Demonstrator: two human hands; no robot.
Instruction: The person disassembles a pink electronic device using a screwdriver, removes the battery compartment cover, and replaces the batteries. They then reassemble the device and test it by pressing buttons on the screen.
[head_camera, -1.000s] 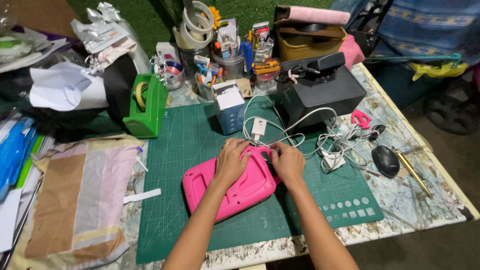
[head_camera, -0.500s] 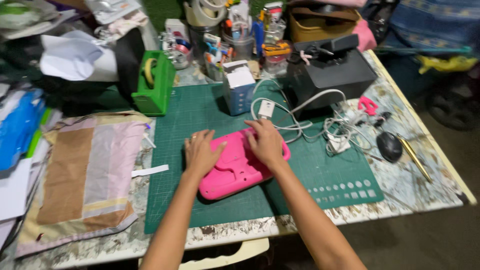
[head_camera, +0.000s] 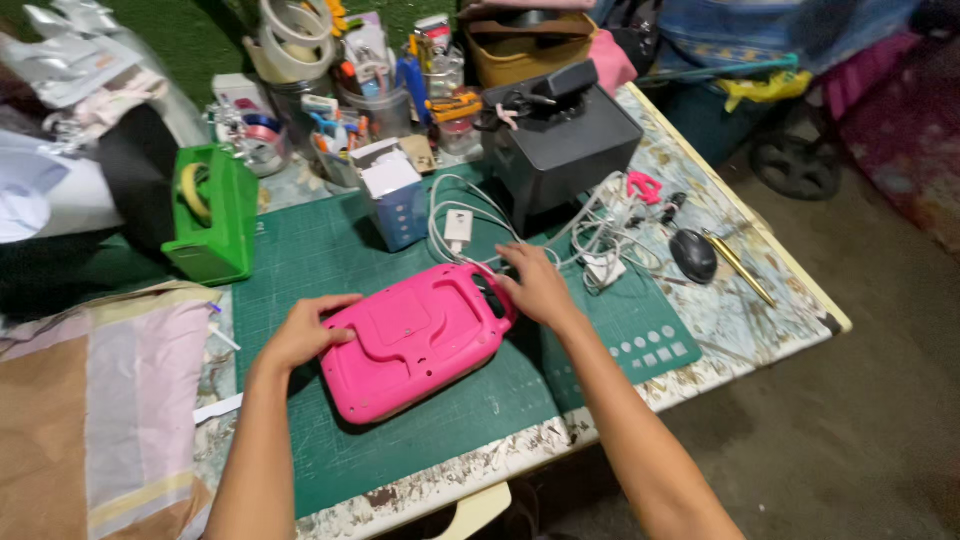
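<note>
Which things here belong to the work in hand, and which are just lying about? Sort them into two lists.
In hand:
pink plastic case, lying flat
left hand on its left end
right hand at its handle end
green cutting mat underneath

Lying about:
green tape dispenser
black box-shaped device
white cables
black mouse
small white box

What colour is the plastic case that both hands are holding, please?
Bright pink case, clearest in the head view.
</note>
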